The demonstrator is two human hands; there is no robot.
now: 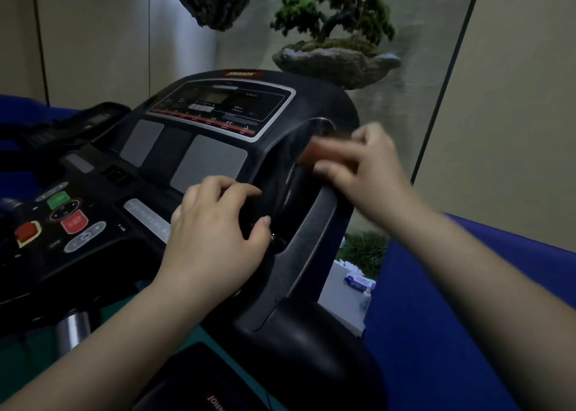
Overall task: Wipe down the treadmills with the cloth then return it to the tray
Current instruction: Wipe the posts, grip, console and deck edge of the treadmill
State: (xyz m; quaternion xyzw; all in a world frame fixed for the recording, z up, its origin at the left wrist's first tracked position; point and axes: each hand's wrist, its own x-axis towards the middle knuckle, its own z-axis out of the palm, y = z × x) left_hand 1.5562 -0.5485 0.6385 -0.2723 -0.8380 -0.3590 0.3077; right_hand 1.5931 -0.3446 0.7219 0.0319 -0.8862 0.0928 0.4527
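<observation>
The left hand (215, 233) is lying across the treadmill console (199, 148) edge, blocking the way toward the right handrail (308, 239). Open room is showing right of that rail, above the blue panel (467, 317).

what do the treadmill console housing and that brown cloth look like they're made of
Treadmill console housing: looks like hard moulded plastic, black, mostly matte, with a faint sheen on its curves. Brown cloth: probably soft fabric, folded under the right hand, but motion blur hides any weave.

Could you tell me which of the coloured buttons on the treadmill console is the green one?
It is the upper button in the cluster at the console's left; the two others, directly below it and further left, are red.
</observation>
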